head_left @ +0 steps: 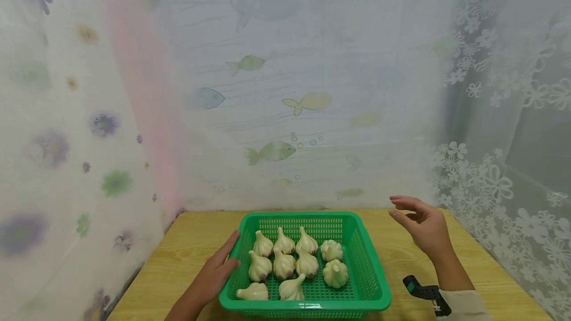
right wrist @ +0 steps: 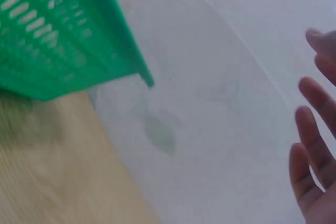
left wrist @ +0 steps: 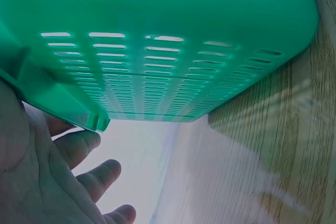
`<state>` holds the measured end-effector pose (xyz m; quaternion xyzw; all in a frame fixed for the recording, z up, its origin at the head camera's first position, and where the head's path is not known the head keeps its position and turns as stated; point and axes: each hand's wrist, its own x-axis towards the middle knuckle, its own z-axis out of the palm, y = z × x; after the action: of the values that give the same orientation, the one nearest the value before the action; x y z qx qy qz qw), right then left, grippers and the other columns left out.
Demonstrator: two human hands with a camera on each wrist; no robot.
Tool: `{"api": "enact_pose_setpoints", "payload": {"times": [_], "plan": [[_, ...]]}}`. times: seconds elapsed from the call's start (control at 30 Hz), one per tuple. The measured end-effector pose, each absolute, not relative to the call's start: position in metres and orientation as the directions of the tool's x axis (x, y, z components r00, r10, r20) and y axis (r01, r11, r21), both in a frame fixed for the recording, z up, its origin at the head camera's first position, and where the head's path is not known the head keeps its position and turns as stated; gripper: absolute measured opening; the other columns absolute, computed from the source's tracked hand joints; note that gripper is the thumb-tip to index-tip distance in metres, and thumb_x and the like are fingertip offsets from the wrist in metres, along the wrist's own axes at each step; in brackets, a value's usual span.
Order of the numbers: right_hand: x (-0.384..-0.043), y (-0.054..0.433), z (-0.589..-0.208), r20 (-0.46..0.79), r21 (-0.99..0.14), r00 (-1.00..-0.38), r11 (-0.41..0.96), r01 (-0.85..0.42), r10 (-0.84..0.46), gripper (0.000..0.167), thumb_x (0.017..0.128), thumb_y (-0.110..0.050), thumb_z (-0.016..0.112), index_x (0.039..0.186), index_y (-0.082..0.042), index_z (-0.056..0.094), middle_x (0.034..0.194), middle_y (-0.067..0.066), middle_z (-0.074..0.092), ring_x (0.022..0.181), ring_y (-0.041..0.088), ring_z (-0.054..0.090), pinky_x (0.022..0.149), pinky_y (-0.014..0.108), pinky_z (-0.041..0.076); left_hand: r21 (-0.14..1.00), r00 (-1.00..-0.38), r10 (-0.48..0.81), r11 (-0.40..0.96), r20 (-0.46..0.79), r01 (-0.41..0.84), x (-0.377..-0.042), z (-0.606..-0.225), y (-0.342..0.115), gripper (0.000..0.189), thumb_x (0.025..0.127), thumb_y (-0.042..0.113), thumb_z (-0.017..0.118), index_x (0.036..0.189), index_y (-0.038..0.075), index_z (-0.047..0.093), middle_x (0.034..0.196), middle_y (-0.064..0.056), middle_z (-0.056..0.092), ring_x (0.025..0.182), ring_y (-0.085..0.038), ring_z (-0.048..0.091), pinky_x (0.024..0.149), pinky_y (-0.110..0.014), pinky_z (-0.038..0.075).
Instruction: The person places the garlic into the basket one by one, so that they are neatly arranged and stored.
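Observation:
A green plastic basket [head_left: 305,305] stands on the table with several garlic bulbs [head_left: 284,264] inside, some lying on their sides in the front part. On its left side my left hand [head_left: 216,269] holds the rim, thumb over the edge. The left wrist view shows the other fingers [left wrist: 97,179] stretched below the lip, close to the slotted wall [left wrist: 163,9]. To the right of the basket, my right hand [head_left: 426,227] is raised above the table with fingers loosely bent and nothing in them. In the right wrist view those fingers [right wrist: 310,135] are apart from the basket wall [right wrist: 68,40].
The wooden table [head_left: 200,227] reaches back to a pale curtain [head_left: 339,172] printed with fish. Flower-patterned sheets hang at the left [head_left: 116,182] and right [head_left: 495,187]. A black strap device [head_left: 428,294] sits at my right wrist.

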<state>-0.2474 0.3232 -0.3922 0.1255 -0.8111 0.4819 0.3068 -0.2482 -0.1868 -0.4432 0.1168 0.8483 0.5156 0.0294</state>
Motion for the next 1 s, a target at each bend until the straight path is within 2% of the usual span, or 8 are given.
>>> {"api": "enact_pose_setpoints", "payload": {"times": [0.17, 0.3, 0.4, 0.47, 0.57, 0.73, 0.83, 1.0], "plan": [[-0.251, 0.345, -0.406, 0.587, -0.764, -0.752, 0.512, -0.393, 0.3, 0.034, 0.094, -0.015, 0.077, 0.127, -0.006, 0.073, 0.133, -0.011, 0.068, 0.112, -0.007, 0.059, 0.083, 0.007, 0.051, 0.877, -0.971, 0.227, 0.449, 0.075, 0.173, -0.248, -0.442, -0.185, 0.069, 0.103, 0.018, 0.051, 0.166, 0.031, 0.025, 0.172, 0.002, 0.022, 0.155, -0.031, 0.028, 0.104, -0.043, 0.048], [-0.253, 0.357, -0.418, 0.501, -0.835, -0.743, 0.475, -0.279, 0.444, 0.04, 0.093, -0.023, 0.079, 0.131, -0.01, 0.073, 0.135, -0.017, 0.065, 0.112, -0.009, 0.054, 0.079, 0.007, 0.047, 0.874, -0.973, 0.218, 0.456, 0.074, 0.168, -0.247, -0.441, -0.185, 0.069, 0.103, 0.018, 0.051, 0.166, 0.031, 0.025, 0.172, 0.002, 0.022, 0.155, -0.031, 0.027, 0.108, -0.048, 0.046], [-0.253, 0.363, -0.425, 0.446, -0.868, -0.736, 0.447, -0.216, 0.51, 0.043, 0.092, -0.026, 0.08, 0.133, -0.014, 0.072, 0.139, -0.016, 0.064, 0.122, -0.005, 0.051, 0.085, 0.011, 0.044, 0.873, -0.973, 0.217, 0.458, 0.072, 0.167, -0.247, -0.442, -0.185, 0.069, 0.103, 0.018, 0.051, 0.166, 0.031, 0.025, 0.172, 0.002, 0.022, 0.156, -0.031, 0.027, 0.111, -0.05, 0.044], [-0.253, 0.367, -0.43, 0.418, -0.879, -0.74, 0.44, -0.184, 0.527, 0.045, 0.093, -0.028, 0.079, 0.136, -0.016, 0.071, 0.144, -0.015, 0.061, 0.132, -0.002, 0.047, 0.092, 0.014, 0.04, 0.876, -0.973, 0.222, 0.453, 0.07, 0.167, -0.247, -0.442, -0.186, 0.069, 0.103, 0.019, 0.051, 0.166, 0.032, 0.024, 0.172, 0.002, 0.021, 0.156, -0.031, 0.026, 0.111, -0.051, 0.044], [-0.254, 0.371, -0.435, 0.375, -0.89, -0.754, 0.437, -0.131, 0.538, 0.05, 0.094, -0.033, 0.078, 0.141, -0.021, 0.067, 0.152, -0.011, 0.055, 0.142, 0.001, 0.042, 0.102, 0.025, 0.04, 0.877, -0.971, 0.228, 0.448, 0.073, 0.171, -0.248, -0.443, -0.186, 0.069, 0.103, 0.02, 0.051, 0.166, 0.032, 0.024, 0.173, 0.002, 0.021, 0.157, -0.031, 0.025, 0.112, -0.052, 0.043], [-0.255, 0.378, -0.445, 0.274, -0.922, -0.803, 0.382, -0.063, 0.529, 0.062, 0.095, -0.042, 0.075, 0.152, -0.029, 0.055, 0.166, -0.007, 0.039, 0.155, 0.012, 0.029, 0.119, 0.049, 0.034, 0.877, -0.97, 0.233, 0.447, 0.076, 0.176, -0.248, -0.443, -0.186, 0.069, 0.104, 0.019, 0.051, 0.166, 0.031, 0.024, 0.173, 0.002, 0.02, 0.157, -0.03, 0.024, 0.112, -0.052, 0.042], [-0.254, 0.381, -0.451, 0.204, -0.938, -0.834, 0.345, -0.018, 0.512, 0.07, 0.095, -0.047, 0.073, 0.157, -0.031, 0.047, 0.171, -0.005, 0.026, 0.16, 0.024, 0.019, 0.122, 0.058, 0.029, 0.878, -0.969, 0.234, 0.446, 0.074, 0.175, -0.247, -0.443, -0.186, 0.069, 0.104, 0.019, 0.05, 0.166, 0.031, 0.023, 0.173, 0.002, 0.019, 0.157, -0.03, 0.023, 0.113, -0.053, 0.042], [-0.254, 0.385, -0.459, 0.156, -0.934, -0.866, 0.356, 0.027, 0.474, 0.08, 0.095, -0.051, 0.07, 0.163, -0.024, 0.037, 0.174, 0.008, 0.014, 0.159, 0.038, 0.015, 0.12, 0.064, 0.028, 0.881, -0.968, 0.242, 0.439, 0.071, 0.175, -0.247, -0.442, -0.186, 0.069, 0.105, 0.019, 0.049, 0.166, 0.031, 0.022, 0.173, 0.002, 0.018, 0.157, -0.03, 0.022, 0.115, -0.055, 0.039]]}}
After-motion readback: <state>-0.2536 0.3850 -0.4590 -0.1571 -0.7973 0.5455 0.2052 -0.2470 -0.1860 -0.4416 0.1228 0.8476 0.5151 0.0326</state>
